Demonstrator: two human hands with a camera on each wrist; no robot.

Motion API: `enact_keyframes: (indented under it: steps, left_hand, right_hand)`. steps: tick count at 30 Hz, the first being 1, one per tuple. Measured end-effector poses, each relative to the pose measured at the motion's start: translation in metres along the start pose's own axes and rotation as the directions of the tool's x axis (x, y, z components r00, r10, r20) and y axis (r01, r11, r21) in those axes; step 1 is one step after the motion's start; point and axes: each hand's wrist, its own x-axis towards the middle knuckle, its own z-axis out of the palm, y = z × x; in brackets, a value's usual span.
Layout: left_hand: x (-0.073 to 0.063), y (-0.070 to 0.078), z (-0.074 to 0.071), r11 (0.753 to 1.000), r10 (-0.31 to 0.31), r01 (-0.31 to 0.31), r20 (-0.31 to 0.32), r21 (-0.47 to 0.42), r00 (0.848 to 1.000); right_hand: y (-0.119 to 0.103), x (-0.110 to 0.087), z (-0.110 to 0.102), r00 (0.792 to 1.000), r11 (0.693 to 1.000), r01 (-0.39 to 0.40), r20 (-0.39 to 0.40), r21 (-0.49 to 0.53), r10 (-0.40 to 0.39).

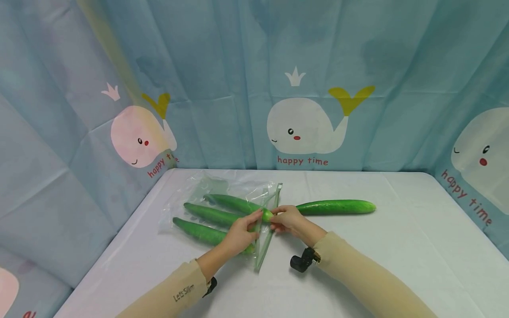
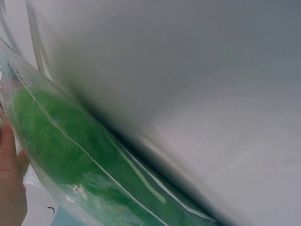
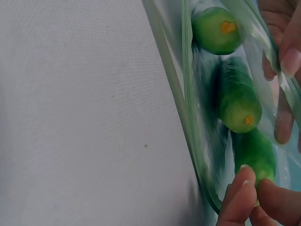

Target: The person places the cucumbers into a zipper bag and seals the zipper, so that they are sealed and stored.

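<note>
Three cucumbers already lay inside the clear plastic bag on the left part of the white tabletop; a fourth cucumber rested outside it, bare on the cloth just to the right of my hands, its near end close to my right knuckles. So I judged the packing mostly done: three in, one still to go, and the mouth of the bag not yet sealed.

My left hand lay over the bag near its open edge, fingers curled and pinching the plastic around the end of the topmost cucumber; the left wrist view showed only a green cucumber pressed close behind the film and a bit of my palm. My right hand met it from the other side, fingertips pinching the end of that same cucumber at the bag's mouth; in the right wrist view three cut ends sat in a row just inside the green zip strip, the nearest one touching my fingers.

That cucumber seemed nearly home but not fully pushed in; what was left, as I judged it, was to seat it, add the loose one, and close the zip.

Behind the tabletop hung a blue curtain printed with whales.
</note>
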Motion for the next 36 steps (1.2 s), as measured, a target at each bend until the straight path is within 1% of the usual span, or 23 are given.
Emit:
enact_keyframes:
  steps: [5,12,18,19,21,26,29,32,36]
  left_hand:
    - [0.000,0.000,-0.001,1.000,0.004,-0.004,-0.001,-0.008,1.000]
    - [0.000,0.000,-0.001,1.000,0.019,-0.019,-0.003,-0.002,1.000]
    - [0.001,-0.002,-0.001,0.999,0.027,-0.027,-0.002,-0.020,1.000]
    - [0.001,-0.002,0.000,0.999,0.032,-0.032,-0.003,-0.018,0.999]
    - [0.001,-0.002,-0.001,0.999,0.028,-0.028,-0.002,-0.021,1.000]
    - [0.000,-0.001,0.000,0.999,0.026,-0.026,0.005,-0.024,1.000]
    - [-0.001,0.000,0.000,0.999,0.039,-0.039,0.001,-0.015,0.999]
    - [-0.002,0.002,0.000,0.999,0.039,-0.039,-0.015,-0.007,0.999]
    - [-0.002,0.002,0.001,0.999,0.033,-0.033,-0.035,0.000,0.999]
  right_hand:
    - [0.000,0.003,0.005,1.000,1.000,0.010,0.002,0.008,-0.010]
    - [-0.003,0.004,0.012,0.999,0.999,0.035,0.027,-0.033,-0.034]
    - [0.000,0.008,0.015,0.999,0.998,0.034,0.036,-0.054,-0.032]
    - [0.001,0.009,0.016,0.999,0.997,0.029,0.028,-0.066,-0.027]
    - [0.003,0.010,0.016,0.999,0.997,0.030,0.039,-0.077,-0.027]
    - [0.004,0.003,0.010,0.998,0.999,0.007,0.056,-0.050,-0.004]
    - [0.005,-0.002,0.004,0.998,1.000,0.000,0.056,-0.026,0.001]
    - [0.005,-0.006,-0.004,0.999,1.000,0.008,0.054,-0.019,-0.007]
    - [0.005,-0.013,-0.017,0.998,0.999,0.029,0.054,-0.038,-0.027]
